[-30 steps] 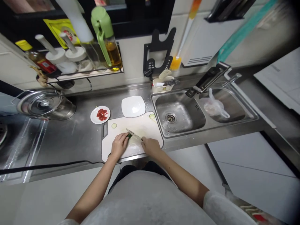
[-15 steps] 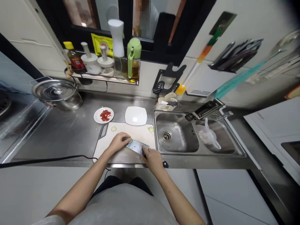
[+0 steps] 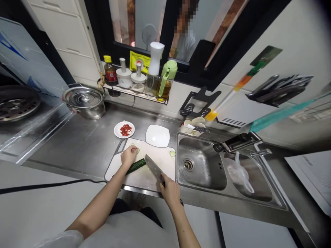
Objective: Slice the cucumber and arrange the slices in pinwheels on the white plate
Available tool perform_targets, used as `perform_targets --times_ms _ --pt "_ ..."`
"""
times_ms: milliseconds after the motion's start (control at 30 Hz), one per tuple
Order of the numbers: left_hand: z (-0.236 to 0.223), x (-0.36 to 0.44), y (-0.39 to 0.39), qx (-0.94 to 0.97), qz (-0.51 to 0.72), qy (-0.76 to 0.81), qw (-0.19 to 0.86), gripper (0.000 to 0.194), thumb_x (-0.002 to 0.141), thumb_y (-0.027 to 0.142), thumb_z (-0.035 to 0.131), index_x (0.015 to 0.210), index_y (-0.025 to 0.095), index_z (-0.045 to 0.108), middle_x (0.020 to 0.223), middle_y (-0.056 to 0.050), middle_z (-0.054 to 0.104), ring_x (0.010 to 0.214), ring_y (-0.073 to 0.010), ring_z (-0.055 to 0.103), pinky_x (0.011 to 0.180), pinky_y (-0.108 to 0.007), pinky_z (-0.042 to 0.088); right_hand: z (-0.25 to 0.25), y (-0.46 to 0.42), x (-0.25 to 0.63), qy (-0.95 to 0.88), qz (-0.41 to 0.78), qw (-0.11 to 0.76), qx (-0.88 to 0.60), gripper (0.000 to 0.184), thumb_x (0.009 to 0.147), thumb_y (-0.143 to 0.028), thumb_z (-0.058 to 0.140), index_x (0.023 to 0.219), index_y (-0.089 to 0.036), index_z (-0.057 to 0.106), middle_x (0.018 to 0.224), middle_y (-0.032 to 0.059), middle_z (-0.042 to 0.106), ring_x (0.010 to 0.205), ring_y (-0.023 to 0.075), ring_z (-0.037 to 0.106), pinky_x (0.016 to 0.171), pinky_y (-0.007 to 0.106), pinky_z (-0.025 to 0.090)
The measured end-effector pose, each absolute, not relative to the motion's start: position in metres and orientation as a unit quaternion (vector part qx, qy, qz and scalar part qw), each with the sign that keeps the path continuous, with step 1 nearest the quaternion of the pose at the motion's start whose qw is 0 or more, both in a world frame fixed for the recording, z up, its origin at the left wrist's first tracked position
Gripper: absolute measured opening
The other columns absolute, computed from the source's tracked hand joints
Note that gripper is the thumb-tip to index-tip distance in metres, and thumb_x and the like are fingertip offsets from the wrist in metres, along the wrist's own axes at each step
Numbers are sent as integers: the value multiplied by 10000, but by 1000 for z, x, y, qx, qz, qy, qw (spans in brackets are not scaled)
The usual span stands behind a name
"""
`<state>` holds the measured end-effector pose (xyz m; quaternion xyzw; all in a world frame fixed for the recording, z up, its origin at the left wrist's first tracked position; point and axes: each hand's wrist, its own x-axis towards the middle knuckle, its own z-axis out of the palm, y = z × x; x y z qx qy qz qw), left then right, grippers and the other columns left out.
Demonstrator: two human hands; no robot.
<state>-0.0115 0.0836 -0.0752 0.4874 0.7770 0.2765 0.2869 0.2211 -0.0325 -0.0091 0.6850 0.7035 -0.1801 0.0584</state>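
Green cucumber (image 3: pixel 137 165) is parked on the white board (image 3: pixel 162 159), slice (image 3: pixel 138 151) seemingly pinched in left hand (image 3: pixel 129 155) fingers, knife (image 3: pixel 154 167) clamped in right hand (image 3: pixel 170 191) fingers, tip held off the cucumber, probably so nothing gets nicked

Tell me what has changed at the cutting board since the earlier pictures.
The left hand let go of the cucumber and moved to the far left of the board, next to a slice. The knife turned, its tip pointing more away from the person. The right hand kept its grip on the knife; the far-right slice and both plates stayed put.
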Motion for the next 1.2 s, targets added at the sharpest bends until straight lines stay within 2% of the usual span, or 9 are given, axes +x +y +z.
perform_targets --times_ms 167,267,400,700,1200 --pt "-86 -32 105 515 245 787 237 181 806 365 567 891 276 700 825 -23 715 847 -240 640 804 -375 422 -6 -31 224 691 -185 65 696 371 910 -277 445 1261 -266 564 1069 43 721 970 188 669 745 245 424" --pt "-88 -38 116 555 225 779 188 200 815 325 550 914 252 709 918 -69 706 929 -271 617 830 -401 425 -6 -30 225 689 -183 73 697 365 931 -287 419 1268 -269 556 1061 48 723 966 186 671 732 241 422" --pt "-82 -40 115 579 235 770 126 282 822 293 551 1058 225 690 1048 -119 667 1013 -307 571 857 -433 435 -6 -28 223 687 -195 76 695 364 977 -287 335 1275 -243 539 1015 63 731 930 188 680 727 246 409" --pt "-79 -18 36 751 297 547 221 245 920 333 490 991 241 706 964 -58 669 936 -188 608 872 -341 488 4 -18 199 681 -245 104 683 313 1009 -327 273 1149 -209 526 921 80 722 862 210 682 673 263 379" --pt "-92 -16 26 772 285 532 199 285 934 330 480 1114 273 694 1039 -58 686 957 -195 603 872 -368 509 15 -21 179 692 -274 142 653 320 1003 -289 261 1141 -194 534 914 116 707 882 238 679 717 302 428"
